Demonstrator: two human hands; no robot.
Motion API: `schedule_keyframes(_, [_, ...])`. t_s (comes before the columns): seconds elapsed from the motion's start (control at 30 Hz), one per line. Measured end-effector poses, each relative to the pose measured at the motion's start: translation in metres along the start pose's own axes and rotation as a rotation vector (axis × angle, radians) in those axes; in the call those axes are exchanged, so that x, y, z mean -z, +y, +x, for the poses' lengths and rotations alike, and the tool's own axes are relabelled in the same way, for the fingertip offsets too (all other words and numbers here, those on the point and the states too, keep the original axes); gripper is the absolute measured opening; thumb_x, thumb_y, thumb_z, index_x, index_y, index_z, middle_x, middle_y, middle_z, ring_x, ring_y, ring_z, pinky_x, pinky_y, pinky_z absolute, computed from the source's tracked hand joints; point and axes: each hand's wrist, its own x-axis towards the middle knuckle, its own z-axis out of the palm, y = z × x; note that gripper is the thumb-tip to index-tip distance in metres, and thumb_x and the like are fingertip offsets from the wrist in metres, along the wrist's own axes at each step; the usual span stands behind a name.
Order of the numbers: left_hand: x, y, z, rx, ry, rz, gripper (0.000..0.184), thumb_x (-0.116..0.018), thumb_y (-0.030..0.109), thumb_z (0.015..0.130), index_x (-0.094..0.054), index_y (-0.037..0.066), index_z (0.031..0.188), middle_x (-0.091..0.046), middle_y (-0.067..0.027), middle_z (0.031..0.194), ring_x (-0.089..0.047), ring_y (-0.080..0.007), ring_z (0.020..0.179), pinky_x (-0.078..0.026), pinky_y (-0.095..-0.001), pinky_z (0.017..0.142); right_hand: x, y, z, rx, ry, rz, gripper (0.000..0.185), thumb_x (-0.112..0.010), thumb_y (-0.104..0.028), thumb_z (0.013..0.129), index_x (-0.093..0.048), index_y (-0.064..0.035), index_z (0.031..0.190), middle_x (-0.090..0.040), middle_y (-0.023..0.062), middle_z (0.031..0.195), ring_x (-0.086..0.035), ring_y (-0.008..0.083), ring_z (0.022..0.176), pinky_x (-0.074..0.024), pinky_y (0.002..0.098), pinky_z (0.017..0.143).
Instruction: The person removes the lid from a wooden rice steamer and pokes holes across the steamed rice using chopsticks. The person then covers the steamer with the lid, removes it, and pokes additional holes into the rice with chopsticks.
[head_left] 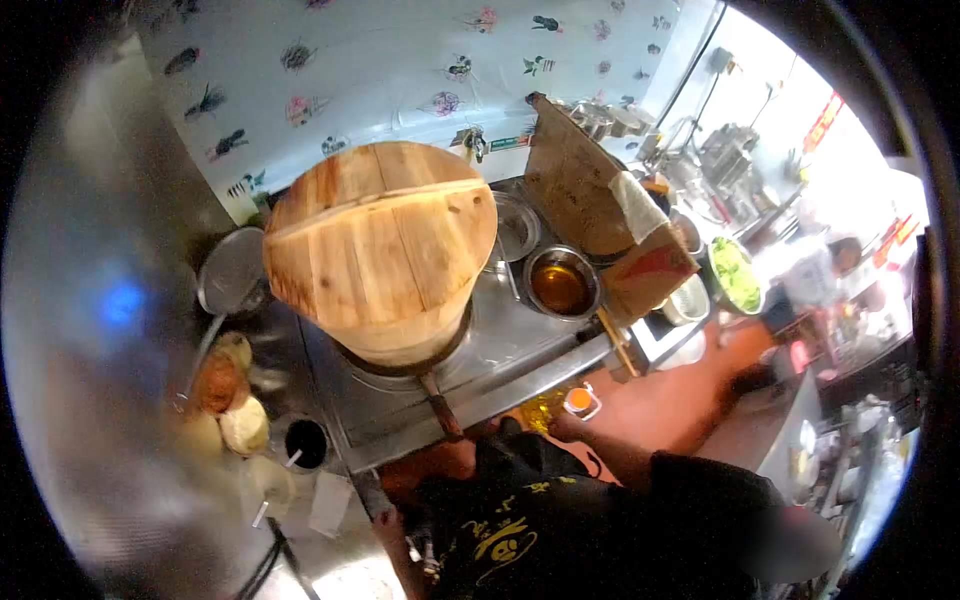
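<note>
adjoining the jug of yellow oil (545,410): the right hand (566,428), overlapping the jug's near side; i cannot tell whether the fingers grip it.
left hand (388,523): low, in front of the left end of the steel stove (500,330); too small to tell how wide its fingers stand.
jug: orange-capped, just beyond the stove's front edge, seen against the reddish floor (650,385).
wok handle (441,408): wooden, pointing toward the person over the stove's edge.
wooden steamer (400,340): sitting in the wok, covered by a plank lid (380,235).
steel pot (561,288): right of the steamer, holding amber liquid.
cardboard (572,185): folded upright behind the pot.
left counter: mesh strainer (236,270), seasonings, a container of dark liquid (305,443).
far right: bowl of chopped greens (738,272).
</note>
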Motion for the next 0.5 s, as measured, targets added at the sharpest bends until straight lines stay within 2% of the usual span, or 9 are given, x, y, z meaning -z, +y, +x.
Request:
schedule_keyframes(0.03, [-0.004, -0.026, 0.016, -0.075, -0.035, 0.047, 0.033, -0.066, 0.035, 0.083, -0.067, 0.001, 0.084, -0.065, -0.0110, 0.073, -0.061, -0.0192, 0.063, -0.050, -0.0314, 0.056, -0.044, 0.031, 0.003, -0.401, -0.130, 0.307, 0.023, -0.051, -0.024, 0.087, -0.059, -0.0022, 0.086, -0.060, 0.0195, 0.084, -0.059, 0.0350, 0.079, -0.0466, 0.0477, 0.069])
schedule_keyframes(0.07, [-0.011, -0.020, 0.021, -0.011, -0.019, -0.016, 0.034, -0.065, 0.032, 0.085, -0.052, 0.003, 0.073, -0.048, -0.0067, 0.065, -0.044, -0.0180, 0.059, -0.038, -0.0335, 0.054, 0.044, -0.016, 0.005, -0.460, -0.190, 0.314, 0.024, -0.053, -0.026, 0.086, -0.059, -0.0028, 0.086, -0.061, 0.0205, 0.079, -0.060, 0.0366, 0.074, -0.0458, 0.0488, 0.067])
schedule_keyframes(0.1, [-0.023, -0.009, 0.014, 0.055, 0.000, -0.084, 0.043, -0.063, 0.030, 0.087, -0.038, 0.005, 0.063, -0.032, -0.0024, 0.057, -0.028, -0.0168, 0.055, -0.026, -0.0355, 0.052, 0.020, 0.000, 0.003, -0.605, -0.163, 0.386, 0.023, -0.058, -0.024, 0.083, -0.066, -0.0045, 0.093, -0.066, 0.0152, 0.083, -0.062, 0.0341, 0.075, -0.0478, 0.0409, 0.068])
schedule_keyframes(0.13, [-0.027, 0.022, 0.006, 0.050, -0.010, -0.119, 0.042, -0.062, 0.028, 0.087, -0.038, 0.004, 0.063, -0.032, -0.0029, 0.057, -0.028, -0.0168, 0.055, -0.026, -0.0361, 0.052, -0.039, 0.042, -0.001, -0.218, -0.140, 0.112, 0.024, -0.058, -0.021, 0.084, -0.064, -0.0038, 0.099, -0.066, 0.0164, 0.093, -0.061, 0.0329, 0.082, -0.0477, 0.0394, 0.072])
schedule_keyframes(0.23, [-0.046, 0.119, -0.009, 0.018, 0.003, -0.154, 0.039, -0.060, 0.031, 0.089, -0.045, 0.003, 0.068, -0.042, -0.0038, 0.060, -0.040, -0.0165, 0.058, -0.035, -0.0346, 0.056, -0.174, 0.124, -0.020, -0.229, -0.018, 0.170, 0.021, -0.054, -0.022, 0.087, -0.065, -0.0054, 0.095, -0.066, 0.0180, 0.085, -0.063, 0.0356, 0.072, -0.0503, 0.0444, 0.065])
schedule_keyframes(0.3, [-0.066, 0.167, -0.012, 0.093, 0.005, -0.275, 0.039, -0.058, 0.037, 0.091, -0.051, 0.002, 0.076, -0.051, -0.0051, 0.065, -0.052, -0.0178, 0.062, -0.043, -0.0337, 0.061, -0.170, 0.128, -0.030, -0.027, -0.109, -0.111, 0.020, -0.057, -0.018, 0.079, -0.062, -0.0034, 0.067, -0.064, 0.0162, 0.066, -0.062, 0.0315, 0.057, -0.0486, 0.0428, 0.054])
schedule_keyframes(0.4, [-0.097, 0.197, -0.005, 0.411, -0.021, -0.642, 0.047, -0.052, 0.047, 0.093, -0.057, 0.001, 0.098, -0.062, -0.0087, 0.077, -0.064, -0.0225, 0.074, -0.052, -0.0361, 0.069, -0.140, 0.114, -0.062, -0.491, 0.163, 0.870, 0.017, -0.058, -0.017, 0.078, -0.061, -0.0026, 0.071, -0.061, 0.0101, 0.063, -0.059, 0.0232, 0.053, -0.0465, 0.0369, 0.051])
schedule_keyframes(0.47, [-0.113, 0.245, -0.009, 0.480, -0.095, -0.687, 0.051, -0.047, 0.051, 0.094, -0.053, 0.002, 0.106, -0.063, -0.0108, 0.081, -0.064, -0.0241, 0.075, -0.053, -0.0377, 0.070, -0.138, 0.117, -0.080, -0.758, 0.165, 1.980, 0.023, -0.047, -0.027, 0.086, -0.052, -0.0044, 0.083, -0.056, 0.0150, 0.073, -0.058, 0.0301, 0.071, -0.0462, 0.0452, 0.058])
schedule_keyframes(0.5, [-0.118, 0.261, -0.013, 0.514, -0.136, -0.709, 0.053, -0.045, 0.053, 0.094, -0.051, 0.003, 0.111, -0.064, -0.0119, 0.083, -0.064, -0.0249, 0.076, -0.054, -0.0386, 0.070, -0.150, 0.120, -0.084, -0.926, 0.131, 2.026, 0.029, -0.044, -0.033, 0.085, -0.047, -0.0050, 0.079, -0.050, 0.0150, 0.071, -0.053, 0.0325, 0.067, -0.0435, 0.0454, 0.057])
